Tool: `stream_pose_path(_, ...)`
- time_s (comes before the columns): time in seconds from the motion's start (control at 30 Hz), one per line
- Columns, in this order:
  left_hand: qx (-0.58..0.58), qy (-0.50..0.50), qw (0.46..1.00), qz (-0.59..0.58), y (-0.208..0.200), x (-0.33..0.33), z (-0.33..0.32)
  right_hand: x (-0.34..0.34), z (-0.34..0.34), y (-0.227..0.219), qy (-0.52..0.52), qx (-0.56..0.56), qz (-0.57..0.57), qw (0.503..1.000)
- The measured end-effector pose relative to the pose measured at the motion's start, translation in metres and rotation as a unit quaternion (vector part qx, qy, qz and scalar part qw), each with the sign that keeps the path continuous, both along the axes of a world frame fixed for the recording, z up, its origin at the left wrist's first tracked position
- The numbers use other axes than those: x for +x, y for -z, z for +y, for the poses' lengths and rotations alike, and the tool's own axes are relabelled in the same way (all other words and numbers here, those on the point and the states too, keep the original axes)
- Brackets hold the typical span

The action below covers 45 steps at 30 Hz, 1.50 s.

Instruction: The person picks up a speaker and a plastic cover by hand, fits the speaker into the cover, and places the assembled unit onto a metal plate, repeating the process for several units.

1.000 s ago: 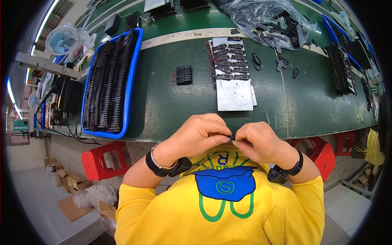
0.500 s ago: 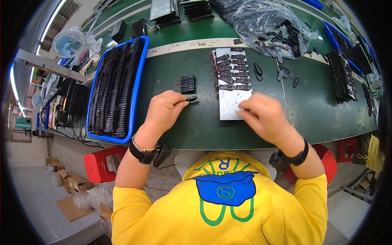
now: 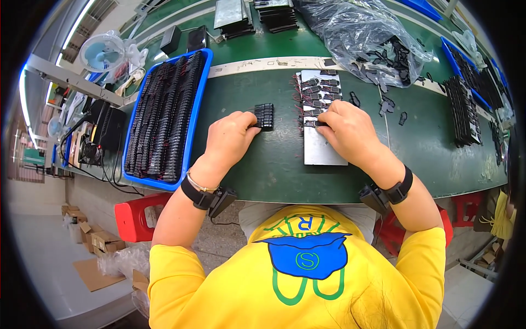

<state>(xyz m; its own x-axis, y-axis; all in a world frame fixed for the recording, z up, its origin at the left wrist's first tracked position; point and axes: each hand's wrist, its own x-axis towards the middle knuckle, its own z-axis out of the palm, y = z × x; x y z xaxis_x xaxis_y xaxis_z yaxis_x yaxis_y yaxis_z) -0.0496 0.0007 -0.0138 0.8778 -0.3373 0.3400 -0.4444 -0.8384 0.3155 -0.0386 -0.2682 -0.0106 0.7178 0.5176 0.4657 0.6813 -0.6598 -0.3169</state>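
On the green bench, a short row of small black parts with wires (image 3: 265,112) lies in front of me. At its near left end my left hand (image 3: 233,134) is closed in a pinch, its fingertips on the nearest part. To the right lies a silvery flat plate (image 3: 325,151); its far portion carries rows of small black parts (image 3: 329,89) with red wires at the left edge. My right hand (image 3: 350,131) reaches over the plate, thumb and forefinger closed on a small black part (image 3: 312,124) at the nearest row. The fingers partly hide that part.
A blue tray (image 3: 189,145) packed with rows of black parts stands at left, beside a black fan-like device (image 3: 90,151). Loose black pieces (image 3: 387,105) and a clear plastic bag (image 3: 350,38) lie right and behind. Stacked plates (image 3: 460,109) stand far right; red stools (image 3: 134,219) sit below.
My left hand has brought its black part up against the row's near end. My right hand has moved farther over the plate, onto its nearest row. The view has shifted slightly.
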Motion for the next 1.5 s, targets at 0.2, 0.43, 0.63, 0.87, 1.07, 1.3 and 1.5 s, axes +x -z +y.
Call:
stream_pose_path(0.2, -0.093, -0.01, 0.994, 0.062, -0.017, -0.024, -0.008, -0.026, -0.005, -0.011, -0.028, 0.062, -0.001, 0.998)
stream_pose_path(0.43, -0.565, 0.027, 0.648, 0.51, -0.022, -0.065, -0.051, -0.075, 0.002, -0.018, -0.056, 0.12, -0.022, 0.991)
stream_pose_path(0.63, -0.549, 0.035, 0.693, 0.466, -0.005, -0.073, -0.065, -0.087, -0.001, -0.012, -0.049, 0.108, -0.025, 0.993)
stream_pose_path(0.87, -0.521, 0.021, 0.721, 0.456, -0.008, -0.079, -0.073, -0.093, -0.004, 0.003, -0.071, 0.166, 0.026, 0.983)
stream_pose_path(1.07, -0.514, 0.019, 0.735, 0.442, -0.006, -0.082, -0.069, -0.098, -0.003, -0.001, -0.046, 0.16, 0.051, 0.985)
stream_pose_path(1.3, -0.375, 0.117, 0.891, 0.229, -0.004, -0.081, -0.075, -0.098, -0.003, -0.001, -0.035, 0.15, 0.059, 0.986)
stream_pose_path(1.5, -0.319, 0.174, 0.923, 0.127, 0.0, -0.082, -0.077, -0.097, -0.005, 0.002, -0.034, 0.171, 0.091, 0.98)
